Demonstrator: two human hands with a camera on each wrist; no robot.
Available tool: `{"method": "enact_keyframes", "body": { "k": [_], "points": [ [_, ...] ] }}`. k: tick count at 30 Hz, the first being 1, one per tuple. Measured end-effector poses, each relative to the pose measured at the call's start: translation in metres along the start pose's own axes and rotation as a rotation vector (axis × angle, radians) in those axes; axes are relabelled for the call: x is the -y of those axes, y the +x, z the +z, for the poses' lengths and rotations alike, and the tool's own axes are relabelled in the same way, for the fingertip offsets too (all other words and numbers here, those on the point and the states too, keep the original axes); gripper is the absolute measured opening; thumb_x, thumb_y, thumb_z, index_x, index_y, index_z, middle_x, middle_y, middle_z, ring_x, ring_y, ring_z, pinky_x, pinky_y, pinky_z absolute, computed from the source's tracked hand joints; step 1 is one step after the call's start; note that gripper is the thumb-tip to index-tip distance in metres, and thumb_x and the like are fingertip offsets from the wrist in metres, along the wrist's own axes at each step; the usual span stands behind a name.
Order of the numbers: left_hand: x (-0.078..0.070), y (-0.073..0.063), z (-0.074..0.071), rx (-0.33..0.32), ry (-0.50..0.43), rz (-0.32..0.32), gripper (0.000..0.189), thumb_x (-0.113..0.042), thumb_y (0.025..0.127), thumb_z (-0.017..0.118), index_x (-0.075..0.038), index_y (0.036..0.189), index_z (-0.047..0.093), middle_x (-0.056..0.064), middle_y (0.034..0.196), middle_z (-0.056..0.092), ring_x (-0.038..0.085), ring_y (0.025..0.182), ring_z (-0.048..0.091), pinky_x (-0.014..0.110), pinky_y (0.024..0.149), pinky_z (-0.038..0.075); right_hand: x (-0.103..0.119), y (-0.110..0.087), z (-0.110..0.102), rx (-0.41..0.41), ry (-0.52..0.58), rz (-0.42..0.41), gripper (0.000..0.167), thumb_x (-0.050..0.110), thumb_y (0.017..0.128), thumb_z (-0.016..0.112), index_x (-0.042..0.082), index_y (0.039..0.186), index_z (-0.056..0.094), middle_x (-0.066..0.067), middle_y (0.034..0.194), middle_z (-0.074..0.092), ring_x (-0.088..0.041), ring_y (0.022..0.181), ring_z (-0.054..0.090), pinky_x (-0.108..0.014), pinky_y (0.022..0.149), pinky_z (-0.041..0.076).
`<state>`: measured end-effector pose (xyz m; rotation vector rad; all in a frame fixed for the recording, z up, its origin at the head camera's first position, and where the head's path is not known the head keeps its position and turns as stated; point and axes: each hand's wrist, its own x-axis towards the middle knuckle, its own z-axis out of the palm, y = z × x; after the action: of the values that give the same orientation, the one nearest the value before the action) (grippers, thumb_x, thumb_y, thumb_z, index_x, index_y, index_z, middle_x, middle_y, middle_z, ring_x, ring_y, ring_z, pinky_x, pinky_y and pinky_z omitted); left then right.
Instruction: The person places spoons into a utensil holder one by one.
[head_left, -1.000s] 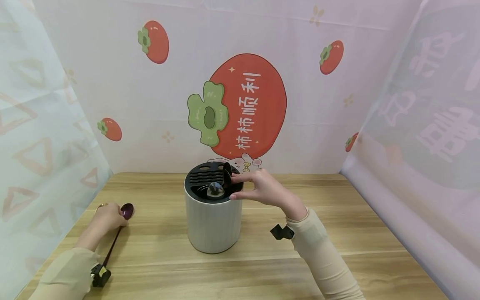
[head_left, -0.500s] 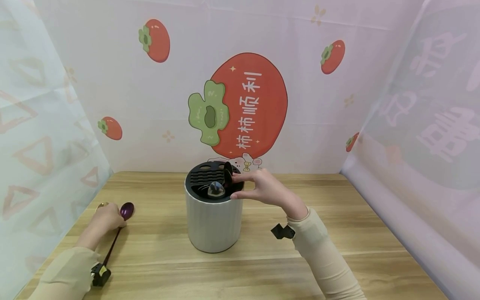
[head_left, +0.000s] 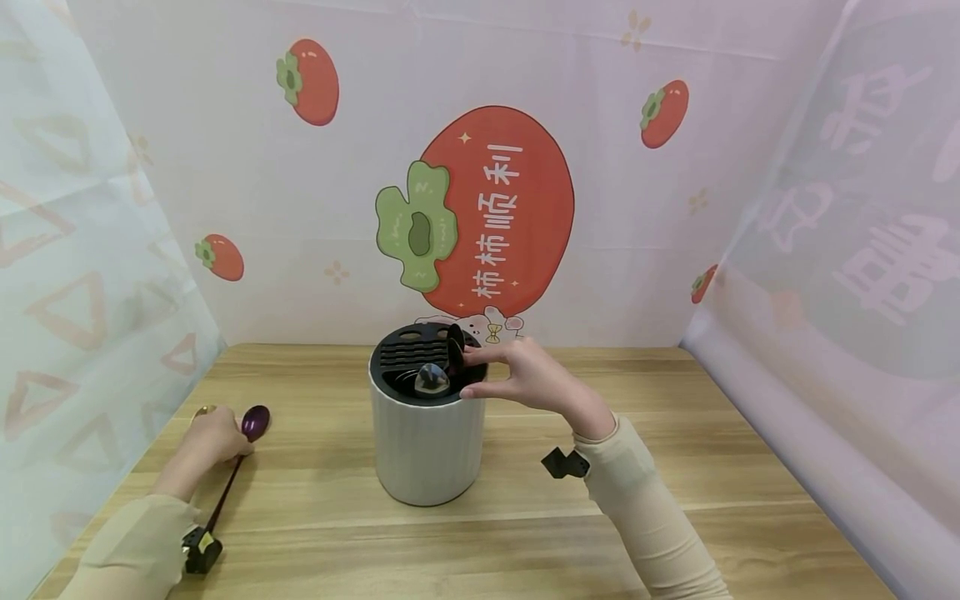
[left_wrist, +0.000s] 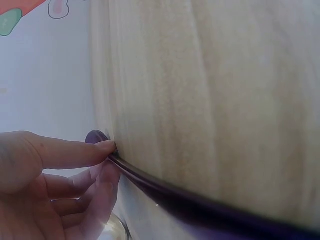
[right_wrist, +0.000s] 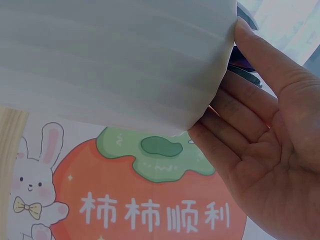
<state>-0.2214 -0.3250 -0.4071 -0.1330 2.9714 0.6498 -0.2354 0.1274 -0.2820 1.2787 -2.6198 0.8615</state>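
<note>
My left hand (head_left: 213,435), at the left of the table, pinches a long purple spoon (head_left: 256,422) just below its bowl. The spoon's dark handle slants toward the near side; in the left wrist view the thumb and fingers close on the purple spoon (left_wrist: 165,189). A gold, rounded piece (head_left: 202,411) lies beside that hand, mostly hidden. Mid-table stands a white ribbed utensil holder (head_left: 427,454) with a black slotted top. Spoons, including one with a shiny bowl (head_left: 432,381) and dark ones (head_left: 455,346), stand in it. My right hand (head_left: 528,379) rests against its right rim with extended fingers.
The wooden table (head_left: 600,517) stretches to both sides of the holder. A printed cloth backdrop (head_left: 600,275) rises behind it, with pale cloth sides at left and right. Black wrist cameras (head_left: 201,550) are strapped to both sleeves.
</note>
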Motion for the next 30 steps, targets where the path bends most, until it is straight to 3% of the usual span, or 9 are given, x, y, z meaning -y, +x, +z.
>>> {"method": "enact_keyframes", "body": {
  "k": [30],
  "points": [
    [0.001,-0.0024,0.0003,-0.008,-0.045,-0.012,0.019,-0.01,0.068,0.069,-0.006,0.054,0.057,0.0,0.044,0.054,0.012,0.041,0.051,0.025,0.048,0.04,0.0003,-0.0004,0.0003,-0.001,-0.006,0.002,0.049,0.04,0.08,0.073,0.011,0.119,0.068,-0.005,0.124,0.064,-0.012,0.117,0.059,-0.03,0.092,0.052]
  ]
}}
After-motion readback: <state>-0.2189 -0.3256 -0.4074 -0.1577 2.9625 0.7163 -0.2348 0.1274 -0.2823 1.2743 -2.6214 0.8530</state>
